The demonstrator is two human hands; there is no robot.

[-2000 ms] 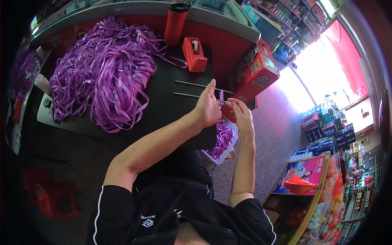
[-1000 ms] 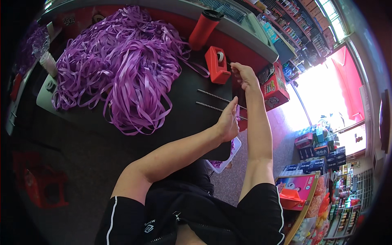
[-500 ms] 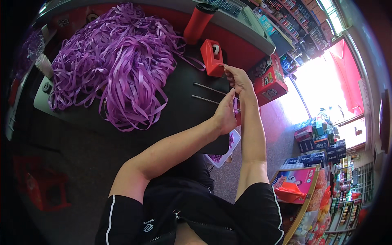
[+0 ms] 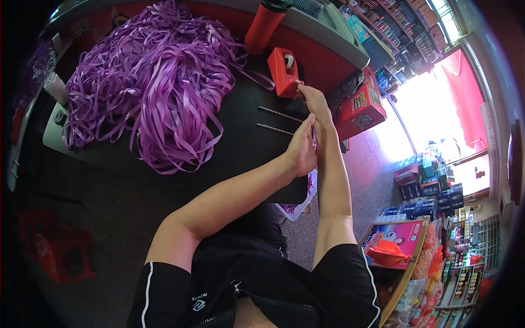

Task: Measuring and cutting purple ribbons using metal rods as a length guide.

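Observation:
My right hand reaches to the front edge of a red tape dispenser, with thumb and fingertips pinched at the tape's end. Close below it, my left hand is held against my right wrist, thumb pointing up. A bit of purple ribbon shows at the left palm, which seems closed on it; its other fingers are hidden. Two thin twisted metal rods stick out over the black tabletop to the left of my hands: an upper rod and a lower rod. Their right ends are hidden behind my hands.
A big heap of purple ribbon covers the table's left part. Behind the dispenser stands a red tumbler. A red box lies to the right. Below the table edge is a white bin with purple pieces. A red stool stands lower left.
My right fingertips have shifted slightly at the dispenser's front edge and are closed more tightly there. The left hand stays at the right wrist. The whole view has shifted a little.

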